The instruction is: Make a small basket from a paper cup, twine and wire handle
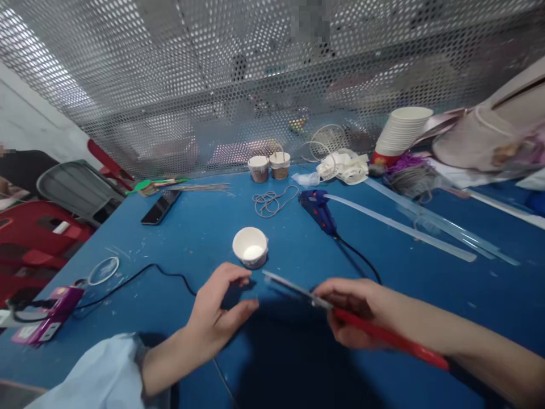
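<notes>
My right hand (353, 309) is closed around a pair of scissors (392, 336) with red handles and a metal blade. Seen nearly edge-on, the scissors point left toward the middle of the table. My left hand (217, 307) is held over the table with thumb and fingers apart and nothing between them. Just beyond its fingertips stands a small white paper cup (251, 247), upright, its outside partly wrapped in something grey. A small gap separates the scissors' tip from the left fingers.
On the blue table (170, 318) lie a glue gun (318, 210) with its cable, a looped cord (270, 203), a phone (162, 207), clear glue sticks (434, 221) and a purple power strip (49, 315). Two decorated cups (259, 169) and stacked cups (402, 133) stand near the perforated metal screen (238, 108).
</notes>
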Available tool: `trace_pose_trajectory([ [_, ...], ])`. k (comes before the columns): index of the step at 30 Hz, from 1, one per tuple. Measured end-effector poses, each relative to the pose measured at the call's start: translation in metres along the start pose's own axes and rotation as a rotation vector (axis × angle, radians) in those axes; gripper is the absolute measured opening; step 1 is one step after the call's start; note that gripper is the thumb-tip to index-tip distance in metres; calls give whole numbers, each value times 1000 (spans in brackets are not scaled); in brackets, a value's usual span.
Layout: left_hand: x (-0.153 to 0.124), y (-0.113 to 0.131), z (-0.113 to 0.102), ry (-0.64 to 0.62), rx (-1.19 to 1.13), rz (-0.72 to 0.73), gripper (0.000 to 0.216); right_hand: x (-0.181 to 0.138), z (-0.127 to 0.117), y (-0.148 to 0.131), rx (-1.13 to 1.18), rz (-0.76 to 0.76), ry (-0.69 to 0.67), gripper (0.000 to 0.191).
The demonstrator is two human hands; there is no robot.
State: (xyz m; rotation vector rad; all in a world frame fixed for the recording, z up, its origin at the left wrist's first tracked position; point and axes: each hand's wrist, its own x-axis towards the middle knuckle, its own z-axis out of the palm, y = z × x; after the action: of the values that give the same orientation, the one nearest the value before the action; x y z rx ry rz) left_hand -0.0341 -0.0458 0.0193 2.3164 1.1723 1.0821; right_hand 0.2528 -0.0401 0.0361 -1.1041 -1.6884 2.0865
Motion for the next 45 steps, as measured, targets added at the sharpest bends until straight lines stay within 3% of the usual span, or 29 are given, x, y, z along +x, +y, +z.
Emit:
trace_pose_trajectory([
  [5, -5, 16, 8, -65, -220, -34, 1, -3, 11, -5, -134, 69, -71, 44],
  [10, -10, 12, 2, -175, -253, -72, 18, -8, 7, -12, -229, 127, -88, 42],
  [13, -9, 4, -2, -204, -156, -116, 31, -11, -1, -10, -235, 109, -70, 38],
  [18, 3, 3, 12, -286, 47, 149, 40, -5, -16, 5, 31, -35, 96, 40],
  [22, 13, 11, 36, -394, 152, 162, 21, 1, -23, 9, 82, -27, 161, 50],
  [26, 15, 16, 50, -365, 257, 257, 24, 2, -22, 7, 61, -52, 195, 50],
  [29, 15, 15, 41, -297, 311, 367, 27, 2, -21, 7, 45, -69, 186, 48],
  [32, 21, 5, 15, -197, 291, 518, 24, 2, -21, 8, 65, -70, 188, 50],
  [35, 32, -20, -14, -111, 351, 427, 33, 3, -21, 7, 71, -63, 211, 54],
  [40, 50, -64, -34, -301, 296, 323, 26, 8, -16, 2, 64, -89, 218, 54],
  [45, 55, -65, -32, -336, 157, 225, 13, 14, -11, -8, 1, -92, 225, 57],
])
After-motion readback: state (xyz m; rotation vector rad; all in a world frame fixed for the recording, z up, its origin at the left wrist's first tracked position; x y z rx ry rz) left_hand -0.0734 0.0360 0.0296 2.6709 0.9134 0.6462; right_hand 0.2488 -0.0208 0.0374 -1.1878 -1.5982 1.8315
